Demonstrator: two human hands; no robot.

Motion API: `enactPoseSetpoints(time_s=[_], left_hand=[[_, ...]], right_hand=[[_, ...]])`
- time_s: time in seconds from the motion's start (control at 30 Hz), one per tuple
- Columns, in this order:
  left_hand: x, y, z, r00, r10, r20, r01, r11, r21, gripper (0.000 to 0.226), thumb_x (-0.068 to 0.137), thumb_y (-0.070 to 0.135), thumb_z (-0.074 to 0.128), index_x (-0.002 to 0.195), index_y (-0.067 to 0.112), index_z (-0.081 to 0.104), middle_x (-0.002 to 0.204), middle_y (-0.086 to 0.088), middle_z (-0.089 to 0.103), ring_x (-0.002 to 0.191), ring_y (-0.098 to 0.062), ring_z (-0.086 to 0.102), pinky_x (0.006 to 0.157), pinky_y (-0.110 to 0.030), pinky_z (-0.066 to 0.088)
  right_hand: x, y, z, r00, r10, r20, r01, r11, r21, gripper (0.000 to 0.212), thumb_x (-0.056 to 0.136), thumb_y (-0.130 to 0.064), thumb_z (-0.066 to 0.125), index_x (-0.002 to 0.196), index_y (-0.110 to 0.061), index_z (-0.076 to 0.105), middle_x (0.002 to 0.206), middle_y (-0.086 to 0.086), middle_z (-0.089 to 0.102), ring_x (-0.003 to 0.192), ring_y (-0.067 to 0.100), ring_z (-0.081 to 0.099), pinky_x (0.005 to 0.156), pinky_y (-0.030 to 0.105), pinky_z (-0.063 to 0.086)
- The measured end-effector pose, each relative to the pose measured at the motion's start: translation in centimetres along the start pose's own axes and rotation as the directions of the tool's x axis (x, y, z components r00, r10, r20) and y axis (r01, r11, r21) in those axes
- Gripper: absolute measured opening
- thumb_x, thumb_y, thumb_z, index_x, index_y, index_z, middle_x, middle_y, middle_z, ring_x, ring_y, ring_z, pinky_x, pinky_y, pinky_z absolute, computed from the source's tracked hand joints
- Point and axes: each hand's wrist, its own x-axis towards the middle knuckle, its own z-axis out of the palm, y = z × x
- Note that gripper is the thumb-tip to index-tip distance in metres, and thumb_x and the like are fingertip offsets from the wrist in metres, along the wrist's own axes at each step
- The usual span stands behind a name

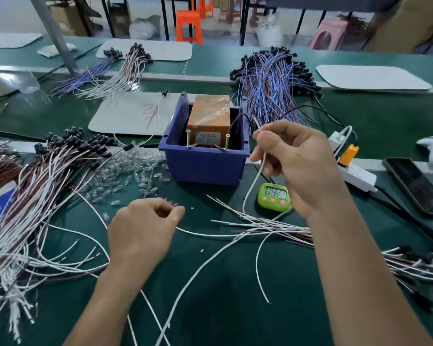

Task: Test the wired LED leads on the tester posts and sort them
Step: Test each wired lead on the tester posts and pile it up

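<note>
Pinching a white lead [254, 182] between thumb and fingers, the right hand [295, 166] is raised just right of the blue bin [205, 163], near the right post [227, 142]; the lead's tail droops to the table [235, 295]. Left hand [145, 231] rests low on the table, fingers curled almost closed; looks like a small clear piece at the fingertips, cannot tell for sure. Left post [187, 138] stands apart from the right one, both in front of the orange box [208, 116].

Risks: bare ends hidden by the fingers, so they may miss the posts or bridge both and give a false reading. Hanging tail lies among loose leads [273, 227] by the green timer [274, 197], likely to snag and drag them. Sorted piles sit close, left bundle [35, 196] and far blue bundle [273, 78], so a tested lead could land in the wrong one. Clear caps [125, 176] scattered nearby could get swept.
</note>
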Motion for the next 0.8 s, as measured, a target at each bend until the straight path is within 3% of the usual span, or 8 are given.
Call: enactPoseSetpoints(time_s=[0.03,0.07,0.13,0.23,0.4,0.5,0.63,0.8], left_hand=[[-0.4,0.6,0.0,0.996,0.075,0.054,-0.068,0.99,-0.127,0.01,0.077,0.046,0.08,0.07,0.044,0.074,0.062,0.023,0.068,0.064,0.0,0.063,0.066,-0.024,0.05],[-0.8,1.4,0.2,0.98,0.154,0.125,-0.119,0.962,-0.245,0.015,0.076,0.038,0.084,0.083,0.048,0.076,0.071,0.029,0.069,0.07,0.004,0.066,0.068,-0.015,0.049],[-1.3,2.7,1.4,0.91,0.323,0.259,-0.217,0.905,-0.366,0.046,0.077,0.022,0.084,0.111,0.051,0.073,0.091,0.037,0.067,0.081,0.008,0.063,0.071,-0.003,0.042],[-1.7,4.2,3.5,0.795,0.485,0.365,-0.321,0.847,-0.424,0.065,0.082,0.005,0.073,0.13,0.048,0.064,0.112,0.025,0.065,0.089,-0.002,0.062,0.077,-0.011,0.046],[-1.7,4.8,5.3,0.74,0.445,0.504,-0.085,0.805,-0.587,0.034,0.083,0.017,0.074,0.108,0.041,0.077,0.093,0.011,0.078,0.085,-0.013,0.071,0.078,-0.025,0.056],[-2.3,5.5,5.3,0.773,0.423,0.473,0.044,0.708,-0.705,0.015,0.08,0.023,0.073,0.09,0.029,0.082,0.08,-0.006,0.078,0.073,-0.02,0.068,0.078,-0.038,0.056],[-1.9,5.3,4.1,0.831,0.396,0.392,0.19,0.46,-0.867,0.014,0.08,0.017,0.07,0.085,0.02,0.083,0.082,-0.011,0.078,0.072,-0.017,0.073,0.073,-0.029,0.062],[-0.6,3.1,2.2,0.866,0.322,0.383,0.388,0.05,-0.92,0.013,0.082,0.016,0.068,0.081,0.013,0.08,0.077,-0.007,0.072,0.069,-0.014,0.069,0.065,-0.022,0.057]], right_hand=[[0.1,-0.2,0.1,0.999,0.006,0.035,-0.006,1.0,0.014,0.008,0.096,-0.002,0.065,0.09,-0.002,0.07,0.064,0.012,0.069,0.046,0.02,0.046,0.044,0.023,0.041],[0.2,-0.4,0.3,0.998,0.01,0.063,-0.012,0.999,0.03,0.007,0.096,-0.002,0.064,0.091,-0.001,0.069,0.064,0.011,0.068,0.046,0.021,0.045,0.044,0.023,0.04],[0.3,-0.8,0.9,0.994,0.011,0.109,-0.019,0.997,0.071,0.006,0.097,-0.003,0.063,0.094,0.0,0.067,0.063,0.009,0.067,0.048,0.022,0.044,0.044,0.023,0.038],[0.2,-1.2,1.5,0.99,0.006,0.141,-0.026,0.99,0.138,0.007,0.098,-0.006,0.063,0.094,-0.002,0.067,0.062,0.008,0.066,0.049,0.021,0.043,0.044,0.024,0.036],[0.2,-2.0,1.0,0.993,-0.021,0.112,0.003,0.988,0.153,0.011,0.098,-0.007,0.062,0.088,-0.007,0.069,0.063,0.008,0.067,0.047,0.018,0.046,0.046,0.024,0.038],[0.4,-2.5,0.6,0.991,-0.037,0.126,0.012,0.981,0.193,0.014,0.098,-0.007,0.061,0.086,-0.009,0.069,0.065,0.008,0.067,0.048,0.018,0.049,0.046,0.023,0.04],[0.8,-2.9,0.7,0.992,-0.034,0.12,0.002,0.966,0.26,0.013,0.1,-0.007,0.06,0.09,-0.008,0.069,0.067,0.008,0.068,0.051,0.017,0.053,0.049,0.023,0.044],[1.3,-2.6,1.0,0.999,-0.02,0.025,0.013,0.963,0.271,0.013,0.101,-0.006,0.058,0.091,-0.007,0.066,0.066,0.007,0.07,0.049,0.016,0.056,0.054,0.027,0.041]])
